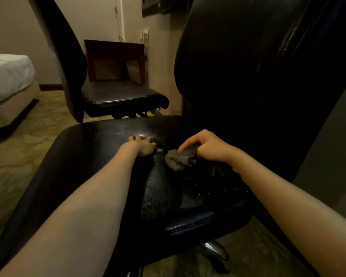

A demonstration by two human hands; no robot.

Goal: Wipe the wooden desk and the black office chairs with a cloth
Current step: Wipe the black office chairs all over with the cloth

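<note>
1. One cloth (181, 159), dark grey and bunched up, lies on the seat of the near chair (88, 156), towards the seat's back, close to the backrest
2. Two bare hands are in view. The right hand (206, 145) grasps the cloth, with the fingers curled over the top of the bundle and the cloth pressed down on the seat
3. The left hand (143, 145) holds nothing; it rests palm down on the seat just beside the cloth, fingers laid out against the leather
4. The seat around the cloth shines with wet streaks and small droplets
5. Two black office chairs can be counted. The near chair fills the foreground, with its tall backrest (248, 66) rising on the right and one chrome base leg (216, 250) showing below the seat
6. The second chair (120, 92) stands behind it, well apart from the hands, with its backrest on the left
7. One wooden desk (114, 56) stands against the wall behind the second chair
8. One bed (6, 76) with white bedding sits at the far left, on patterned carpet (38, 120)
</note>
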